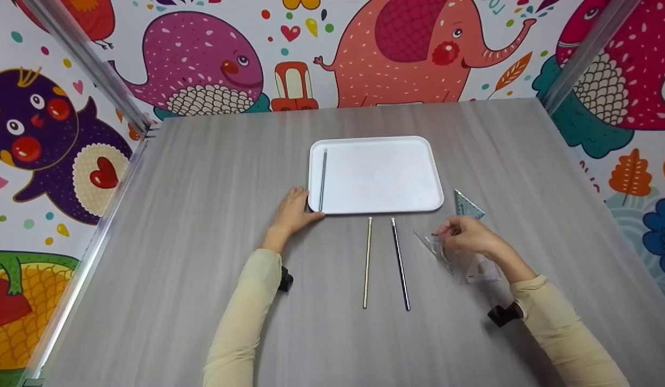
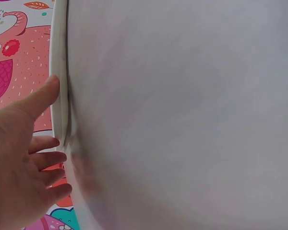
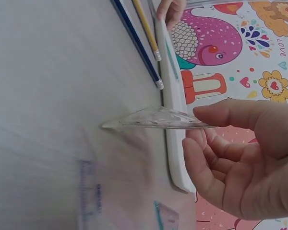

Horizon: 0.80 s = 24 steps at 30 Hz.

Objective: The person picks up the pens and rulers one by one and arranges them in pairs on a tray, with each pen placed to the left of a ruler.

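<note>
Head view: the left hand (image 1: 294,210) rests flat against the near left corner of the white tray (image 1: 376,174), fingers straight, holding nothing. One pencil (image 1: 323,179) lies inside the tray along its left rim. Two more, a gold pencil (image 1: 367,262) and a dark pencil (image 1: 400,264), lie on the tabletop (image 1: 203,215) just near of the tray. The right hand (image 1: 468,236) pinches a clear set square (image 1: 437,248), right of the pencils; a green set square (image 1: 467,205) lies beyond.

Left wrist view: fingers (image 2: 45,98) touch the tray rim (image 2: 60,86).

Right wrist view: the grip is narrow, thumb over fingertips (image 3: 209,115) on the square's edge (image 3: 156,118), which is tilted up off the tabletop. Judgement: lift level, keep the pinch firm, steady the tray.
</note>
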### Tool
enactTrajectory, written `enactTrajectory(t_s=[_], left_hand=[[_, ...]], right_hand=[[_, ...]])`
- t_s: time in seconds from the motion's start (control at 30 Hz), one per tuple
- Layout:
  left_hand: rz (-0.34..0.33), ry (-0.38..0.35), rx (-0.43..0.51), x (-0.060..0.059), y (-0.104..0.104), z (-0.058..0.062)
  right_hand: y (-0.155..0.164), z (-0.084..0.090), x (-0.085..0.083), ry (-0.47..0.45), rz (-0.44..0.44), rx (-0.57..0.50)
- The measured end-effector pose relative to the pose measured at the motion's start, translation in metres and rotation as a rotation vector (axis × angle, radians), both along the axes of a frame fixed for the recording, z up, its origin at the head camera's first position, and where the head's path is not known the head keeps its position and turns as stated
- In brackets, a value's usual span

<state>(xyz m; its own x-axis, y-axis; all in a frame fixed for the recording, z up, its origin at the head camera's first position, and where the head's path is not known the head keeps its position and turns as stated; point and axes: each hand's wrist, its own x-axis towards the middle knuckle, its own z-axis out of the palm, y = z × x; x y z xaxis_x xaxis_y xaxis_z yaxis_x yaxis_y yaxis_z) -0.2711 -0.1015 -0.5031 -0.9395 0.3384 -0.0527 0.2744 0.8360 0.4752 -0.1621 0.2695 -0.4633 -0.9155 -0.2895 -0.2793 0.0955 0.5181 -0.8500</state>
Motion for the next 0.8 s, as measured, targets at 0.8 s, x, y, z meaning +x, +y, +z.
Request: enactTrajectory(t_s=[0.8], left_hand=[[0.004,0.02,-0.014,-0.002,0.0,-0.001]], right_hand=[[-0.08,0.023,-0.055,-0.011,-0.104,-0.208]])
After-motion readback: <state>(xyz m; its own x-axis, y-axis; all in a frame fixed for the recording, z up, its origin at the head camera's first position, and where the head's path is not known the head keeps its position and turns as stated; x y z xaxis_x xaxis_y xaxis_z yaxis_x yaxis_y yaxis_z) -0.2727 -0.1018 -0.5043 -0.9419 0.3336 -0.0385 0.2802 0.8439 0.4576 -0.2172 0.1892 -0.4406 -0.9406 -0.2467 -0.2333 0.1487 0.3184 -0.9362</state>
